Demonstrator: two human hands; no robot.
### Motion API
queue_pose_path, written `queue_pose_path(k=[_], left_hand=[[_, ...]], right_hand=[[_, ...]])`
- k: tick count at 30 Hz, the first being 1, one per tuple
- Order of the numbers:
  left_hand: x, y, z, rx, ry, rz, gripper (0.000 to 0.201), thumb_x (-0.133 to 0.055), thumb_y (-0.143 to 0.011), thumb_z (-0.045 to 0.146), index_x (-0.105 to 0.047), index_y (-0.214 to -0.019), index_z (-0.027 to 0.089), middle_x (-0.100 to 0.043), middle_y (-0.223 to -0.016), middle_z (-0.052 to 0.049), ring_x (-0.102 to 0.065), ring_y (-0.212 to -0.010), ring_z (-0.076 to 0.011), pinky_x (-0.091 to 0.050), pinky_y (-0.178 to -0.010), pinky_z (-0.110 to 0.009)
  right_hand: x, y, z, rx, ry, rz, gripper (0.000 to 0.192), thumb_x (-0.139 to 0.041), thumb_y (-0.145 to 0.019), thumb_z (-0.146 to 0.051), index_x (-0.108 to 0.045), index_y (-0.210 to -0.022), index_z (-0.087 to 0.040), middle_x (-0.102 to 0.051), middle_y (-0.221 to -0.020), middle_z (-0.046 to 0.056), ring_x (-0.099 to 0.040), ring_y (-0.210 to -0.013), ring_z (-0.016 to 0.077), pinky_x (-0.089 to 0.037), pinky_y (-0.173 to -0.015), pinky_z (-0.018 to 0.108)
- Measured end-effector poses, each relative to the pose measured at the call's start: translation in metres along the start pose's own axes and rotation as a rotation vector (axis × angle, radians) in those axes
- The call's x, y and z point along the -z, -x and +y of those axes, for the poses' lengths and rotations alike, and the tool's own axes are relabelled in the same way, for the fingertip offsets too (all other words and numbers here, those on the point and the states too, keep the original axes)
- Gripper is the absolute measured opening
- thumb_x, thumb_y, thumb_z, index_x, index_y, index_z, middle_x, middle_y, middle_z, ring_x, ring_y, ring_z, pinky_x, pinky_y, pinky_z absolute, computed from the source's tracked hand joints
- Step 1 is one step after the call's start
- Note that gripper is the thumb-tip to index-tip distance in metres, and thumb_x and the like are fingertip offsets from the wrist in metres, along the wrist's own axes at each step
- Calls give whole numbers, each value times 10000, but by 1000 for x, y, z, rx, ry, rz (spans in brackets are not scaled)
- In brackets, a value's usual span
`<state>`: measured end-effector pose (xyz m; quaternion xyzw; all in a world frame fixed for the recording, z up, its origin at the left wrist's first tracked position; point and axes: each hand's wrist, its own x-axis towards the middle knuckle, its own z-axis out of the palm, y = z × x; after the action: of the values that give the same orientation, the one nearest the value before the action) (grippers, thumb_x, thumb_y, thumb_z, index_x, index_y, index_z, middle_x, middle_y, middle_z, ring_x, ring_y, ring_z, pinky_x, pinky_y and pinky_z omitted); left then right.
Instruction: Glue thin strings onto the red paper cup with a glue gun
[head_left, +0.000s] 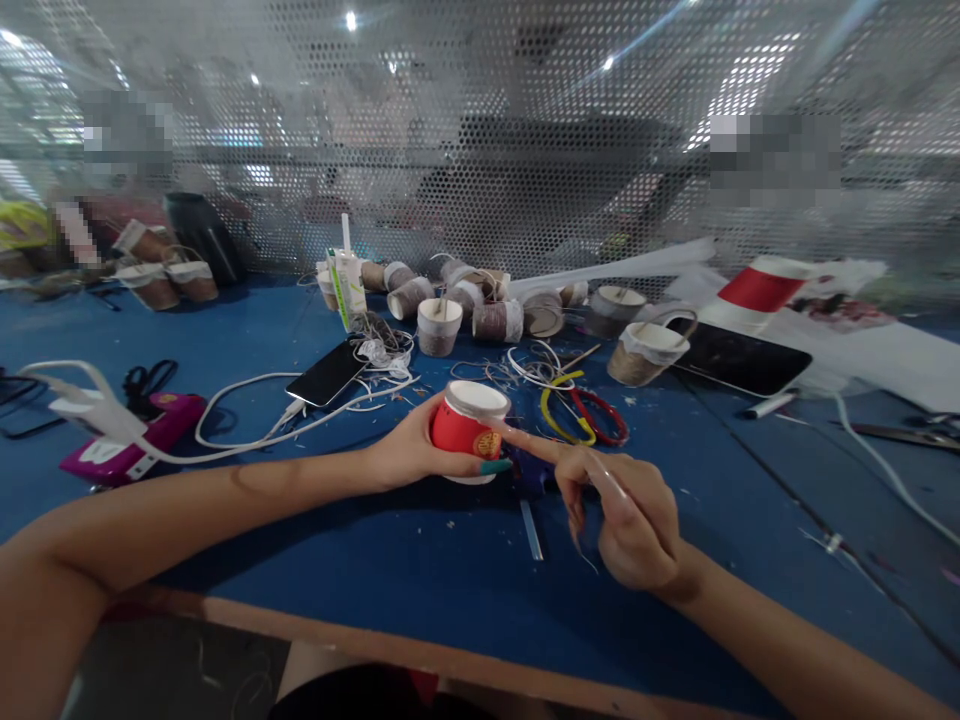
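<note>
My left hand grips a small red paper cup standing upside down on the blue table. The index finger of my right hand stretches left and touches the cup's side by its yellow emblem. The other fingers of that hand are curled, and a thin clear strand seems to run through them. A clear glue stick lies on the table just below the cup.
Several twine-wrapped cups lie behind, one with a handle. A phone on a white cable, a pink device, yellow and red loops, a black tablet and a perforated screen surround the work area.
</note>
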<state>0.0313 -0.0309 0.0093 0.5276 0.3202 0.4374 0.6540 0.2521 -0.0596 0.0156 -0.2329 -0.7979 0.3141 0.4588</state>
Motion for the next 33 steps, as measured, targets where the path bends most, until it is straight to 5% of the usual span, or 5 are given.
queue_pose_path(k=[6,11,17,23,33], left_hand=[[6,1,0,26,17,-90,646,-895,-479,218,-641,-1070,164,-716,-1044,-73,-670,-968,-243,-498,-939,-423],[8,2,0,40,49,-114,635,-896,-485,230,-646,-1066,163,-722,-1019,-69,-673,-935,-221,-503,-926,-396],[11,1,-4,34,97,-133,608,-888,-489,233,-648,-1043,159,-727,-983,-69,-678,-902,-215,-511,-902,-391],[12,1,-7,34,93,-162,676,-896,-486,287,-636,-1097,155,-725,-1030,-97,-675,-909,-221,-512,-889,-383],[16,1,-3,83,158,-218,640,-894,-502,287,-656,-1077,142,-736,-995,-113,-694,-908,-239,-515,-888,-393]], right_hand=[[-2,-8,-12,30,0,43,484,-333,-1010,-377,-509,-582,-234,-429,-396,1,-712,-686,232,-441,-513,283],[-4,-9,-16,18,-82,130,466,-375,-991,-405,-545,-593,-233,-432,-374,-12,-626,-473,191,-412,-450,285],[-2,-11,-19,-84,-140,174,534,-404,-965,-498,-556,-528,-230,-425,-334,34,-695,-634,255,-374,-370,244],[-2,-13,-27,-237,-267,197,556,-490,-919,-541,-486,-471,-210,-623,-459,49,-407,-257,108,-281,-226,233],[1,-19,-29,-329,-343,197,571,-532,-862,-610,-488,-469,-198,-739,-632,117,-412,-243,104,-264,-183,241]])
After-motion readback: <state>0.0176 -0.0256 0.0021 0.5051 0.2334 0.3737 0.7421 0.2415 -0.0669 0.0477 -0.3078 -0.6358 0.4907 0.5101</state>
